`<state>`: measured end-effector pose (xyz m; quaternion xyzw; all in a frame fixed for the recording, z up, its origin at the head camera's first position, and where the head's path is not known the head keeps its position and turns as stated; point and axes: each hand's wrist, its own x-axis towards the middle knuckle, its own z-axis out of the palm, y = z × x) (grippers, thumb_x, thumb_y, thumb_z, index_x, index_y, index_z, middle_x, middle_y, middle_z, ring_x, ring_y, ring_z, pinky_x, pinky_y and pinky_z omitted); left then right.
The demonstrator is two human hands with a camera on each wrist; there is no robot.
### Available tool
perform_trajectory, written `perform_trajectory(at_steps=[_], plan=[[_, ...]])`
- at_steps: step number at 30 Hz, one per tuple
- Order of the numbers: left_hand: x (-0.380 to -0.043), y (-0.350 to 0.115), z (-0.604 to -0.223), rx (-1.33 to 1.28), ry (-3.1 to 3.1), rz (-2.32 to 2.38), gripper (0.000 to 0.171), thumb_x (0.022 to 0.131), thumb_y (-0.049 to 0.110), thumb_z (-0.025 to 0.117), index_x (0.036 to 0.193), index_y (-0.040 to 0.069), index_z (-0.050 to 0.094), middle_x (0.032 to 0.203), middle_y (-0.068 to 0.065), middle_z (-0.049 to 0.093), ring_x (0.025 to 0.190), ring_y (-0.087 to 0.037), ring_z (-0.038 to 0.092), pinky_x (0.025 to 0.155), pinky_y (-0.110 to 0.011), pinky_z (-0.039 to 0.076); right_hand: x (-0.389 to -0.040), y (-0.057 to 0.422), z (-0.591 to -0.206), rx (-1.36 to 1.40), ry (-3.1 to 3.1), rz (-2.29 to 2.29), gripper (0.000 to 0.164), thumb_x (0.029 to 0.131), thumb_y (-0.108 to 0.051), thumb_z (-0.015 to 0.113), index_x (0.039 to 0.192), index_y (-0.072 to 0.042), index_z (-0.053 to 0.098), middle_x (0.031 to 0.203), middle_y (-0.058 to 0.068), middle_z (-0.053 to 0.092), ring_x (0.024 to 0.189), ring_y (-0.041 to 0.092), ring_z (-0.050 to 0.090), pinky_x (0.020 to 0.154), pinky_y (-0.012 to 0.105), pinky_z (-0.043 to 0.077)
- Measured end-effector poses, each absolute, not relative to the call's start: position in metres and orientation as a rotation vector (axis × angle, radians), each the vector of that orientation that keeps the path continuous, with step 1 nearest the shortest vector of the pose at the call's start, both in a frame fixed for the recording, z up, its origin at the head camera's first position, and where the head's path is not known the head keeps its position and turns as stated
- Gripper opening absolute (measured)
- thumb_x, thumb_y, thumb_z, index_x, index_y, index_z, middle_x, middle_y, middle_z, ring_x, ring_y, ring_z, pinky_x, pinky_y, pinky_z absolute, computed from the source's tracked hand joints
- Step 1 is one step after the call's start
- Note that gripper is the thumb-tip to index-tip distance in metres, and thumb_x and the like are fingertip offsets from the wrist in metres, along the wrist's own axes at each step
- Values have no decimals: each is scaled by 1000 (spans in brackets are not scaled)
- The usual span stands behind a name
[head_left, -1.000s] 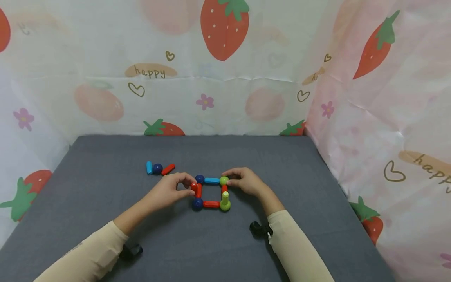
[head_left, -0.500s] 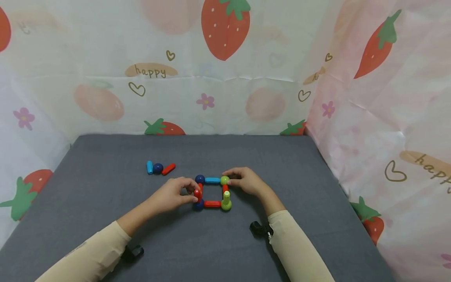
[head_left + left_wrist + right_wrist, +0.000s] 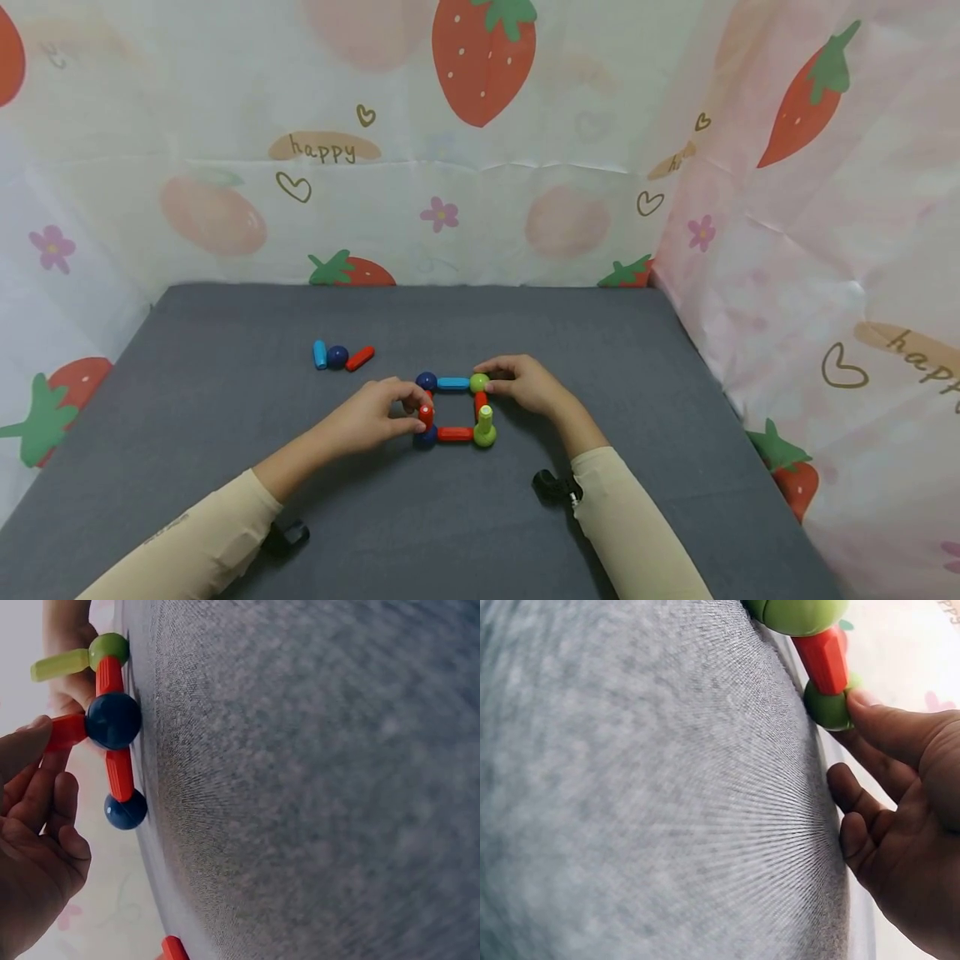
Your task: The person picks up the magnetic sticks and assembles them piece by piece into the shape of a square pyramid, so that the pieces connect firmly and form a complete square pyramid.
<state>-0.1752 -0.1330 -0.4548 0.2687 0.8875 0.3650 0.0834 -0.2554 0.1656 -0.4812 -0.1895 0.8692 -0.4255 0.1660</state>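
Behind the grey table point(image 3: 600, 358) hangs a pale backdrop point(image 3: 480, 192) — printed with strawberries point(image 3: 483, 71), pink flowers point(image 3: 439, 214) and the word "happy" point(image 3: 324, 148).

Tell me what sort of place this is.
Likely an indoor play or filming corner: strawberry-print sheeting hangs behind a grey cloth-topped table, which bears a square of toy balls and rods.

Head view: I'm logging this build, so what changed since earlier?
The left hand brought the upright red rod nearer the person and slightly right, onto the near-left blue ball. The right hand stays on the far green ball; loose pieces are unmoved.
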Motion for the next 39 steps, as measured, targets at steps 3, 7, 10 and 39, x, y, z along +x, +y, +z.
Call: perform_trajectory(at_steps=[3,7,10,39], plan=[[-175,-133,-455,805,2638,1107,18,92,28,79,108,29,70,100,11,65,97,-15,58,84,-39,52,-255,166,-480,-543,2472,-1213,30,98,-22,71,127,-25,73,127,-3,68,113,17,61,98,41,51],[-176,-135,-455,797,2615,1119,20,92,27,79,110,29,70,102,11,65,98,-15,59,84,-37,52,-255,166,-480,-542,2466,-1219,30,98,-22,72,127,-26,73,128,-3,68,114,17,61,97,40,51],[-177,-137,-453,786,2595,1101,22,92,26,79,112,29,70,104,8,65,100,-16,58,83,-34,51,-255,166,-481,-535,2463,-1224,29,98,-22,72,126,-28,73,129,-4,68,114,17,61,98,41,51],[-254,-139,-453,691,2634,895,34,94,19,76,128,17,70,125,2,70,115,-24,57,96,-46,51,-256,166,-482,-536,2448,-1237,30,98,-22,71,128,-24,73,129,-3,68,115,17,61,99,40,50]])
